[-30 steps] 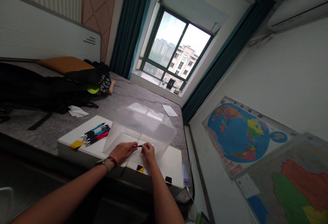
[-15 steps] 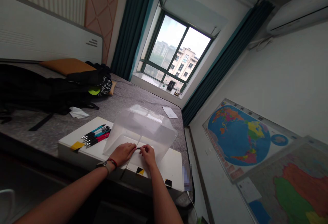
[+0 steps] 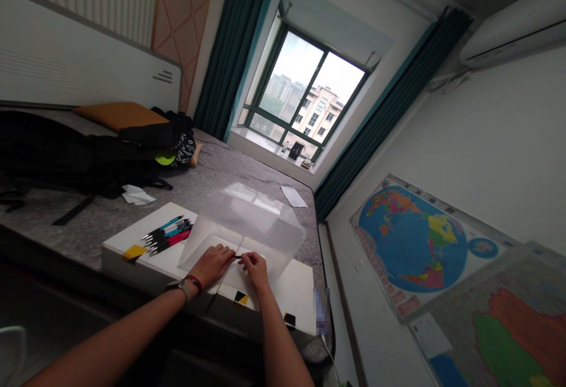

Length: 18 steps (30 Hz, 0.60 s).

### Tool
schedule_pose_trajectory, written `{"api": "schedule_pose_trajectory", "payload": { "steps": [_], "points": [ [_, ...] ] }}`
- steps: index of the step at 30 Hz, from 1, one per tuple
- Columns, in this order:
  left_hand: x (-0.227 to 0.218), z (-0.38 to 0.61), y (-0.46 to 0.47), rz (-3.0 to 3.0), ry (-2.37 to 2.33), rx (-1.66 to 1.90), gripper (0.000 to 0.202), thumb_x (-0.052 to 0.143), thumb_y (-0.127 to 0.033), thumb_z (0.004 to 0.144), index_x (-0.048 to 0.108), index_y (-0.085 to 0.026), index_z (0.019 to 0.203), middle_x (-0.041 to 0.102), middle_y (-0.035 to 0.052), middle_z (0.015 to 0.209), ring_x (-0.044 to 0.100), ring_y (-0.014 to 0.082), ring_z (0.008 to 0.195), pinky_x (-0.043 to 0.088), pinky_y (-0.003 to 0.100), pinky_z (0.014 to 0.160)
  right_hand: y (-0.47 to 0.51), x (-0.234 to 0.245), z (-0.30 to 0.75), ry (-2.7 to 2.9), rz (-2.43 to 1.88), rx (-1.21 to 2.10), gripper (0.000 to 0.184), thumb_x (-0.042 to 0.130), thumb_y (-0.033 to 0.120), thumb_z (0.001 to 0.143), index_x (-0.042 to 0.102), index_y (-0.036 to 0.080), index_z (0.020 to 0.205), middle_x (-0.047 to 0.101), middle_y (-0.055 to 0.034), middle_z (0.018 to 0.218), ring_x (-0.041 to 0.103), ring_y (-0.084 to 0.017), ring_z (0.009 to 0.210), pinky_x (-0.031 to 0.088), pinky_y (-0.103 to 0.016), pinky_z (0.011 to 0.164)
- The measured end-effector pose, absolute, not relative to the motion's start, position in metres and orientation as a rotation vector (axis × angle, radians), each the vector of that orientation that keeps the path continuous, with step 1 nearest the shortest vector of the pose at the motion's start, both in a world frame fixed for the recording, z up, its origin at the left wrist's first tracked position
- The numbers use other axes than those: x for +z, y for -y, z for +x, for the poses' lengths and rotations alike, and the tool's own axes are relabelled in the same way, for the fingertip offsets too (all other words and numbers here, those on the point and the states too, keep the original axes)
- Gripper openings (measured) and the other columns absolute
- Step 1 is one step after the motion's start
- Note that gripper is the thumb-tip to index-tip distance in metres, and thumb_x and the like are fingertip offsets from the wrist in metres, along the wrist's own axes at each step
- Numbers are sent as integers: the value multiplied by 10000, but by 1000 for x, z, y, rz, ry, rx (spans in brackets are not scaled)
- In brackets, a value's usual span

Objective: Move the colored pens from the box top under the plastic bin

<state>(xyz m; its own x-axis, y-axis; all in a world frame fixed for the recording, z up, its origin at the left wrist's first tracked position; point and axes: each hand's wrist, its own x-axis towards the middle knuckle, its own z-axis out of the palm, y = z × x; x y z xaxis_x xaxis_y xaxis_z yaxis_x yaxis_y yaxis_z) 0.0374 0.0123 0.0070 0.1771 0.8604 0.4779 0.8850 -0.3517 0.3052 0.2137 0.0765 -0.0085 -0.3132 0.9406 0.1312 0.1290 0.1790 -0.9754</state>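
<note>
From where I stand, the person's left hand (image 3: 212,264) and right hand (image 3: 255,270) meet over a white board (image 3: 152,263) on a grey-covered bed (image 3: 239,169). Between them, a slim black pen (image 3: 239,256), too small to read clearly, lies level just in front of a clear plastic tub (image 3: 247,219), which sits upside down on the board. The right fingers (image 3: 250,260) pinch one end closed, and the left fingers (image 3: 227,252) curl in at the other. Both grips look best kept light and low, because the tub's wall crowds the knuckles and a knock could shift it. Further left on the board lies a row of blue, black and red pens (image 3: 167,235), with a black backpack (image 3: 88,157) and crumpled tissue (image 3: 138,196) beyond. A loose sheet of paper (image 3: 293,196) sits on the bed past the tub.
</note>
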Motion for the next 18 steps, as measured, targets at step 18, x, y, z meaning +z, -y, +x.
{"api": "schedule_pose_trajectory", "payload": {
  "steps": [18],
  "points": [
    [-3, 37, -15, -2421, 1799, -970, 283, 345, -328, 971, 583, -225, 1085, 628, 67, 917, 586, 207, 884, 416, 324, 798, -79, -5, 219, 1660, -1036, 1155, 200, 727, 293, 681, 696, 158, 826, 687, -42, 779, 592, -162, 689, 463, -282, 679]
  ]
}}
